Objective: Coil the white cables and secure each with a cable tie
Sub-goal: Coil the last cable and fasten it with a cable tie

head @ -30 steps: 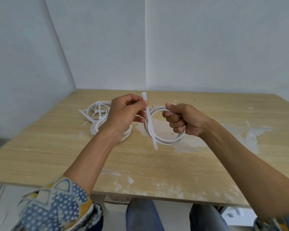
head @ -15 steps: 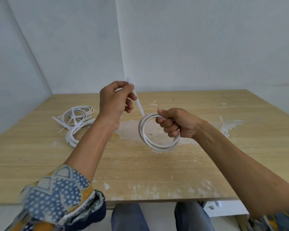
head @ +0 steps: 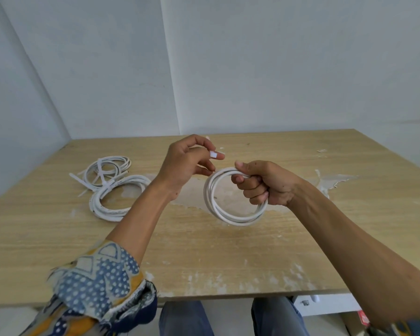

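My right hand [head: 262,183] grips a coiled white cable [head: 224,212] by its upper right side and holds it upright above the wooden table [head: 204,251]. Just left of the coil, my left hand [head: 187,163] pinches a white cable tie [head: 214,154] between thumb and fingers; only the tie's end shows, the rest is hidden by the hand. Two more white cable coils lie flat on the table at the left, a near coil [head: 117,197] and a far coil [head: 107,168], each with a cable tie across it.
The table fills the view and has white paint blotches [head: 335,178] at the middle and right. Grey walls stand close behind it. My legs in blue trousers [head: 228,318] are below the front edge.
My left hand has drawn the cable tie in, so its long strip no longer sticks out. My right hand keeps the same grip on the coil, now closer to my left hand.
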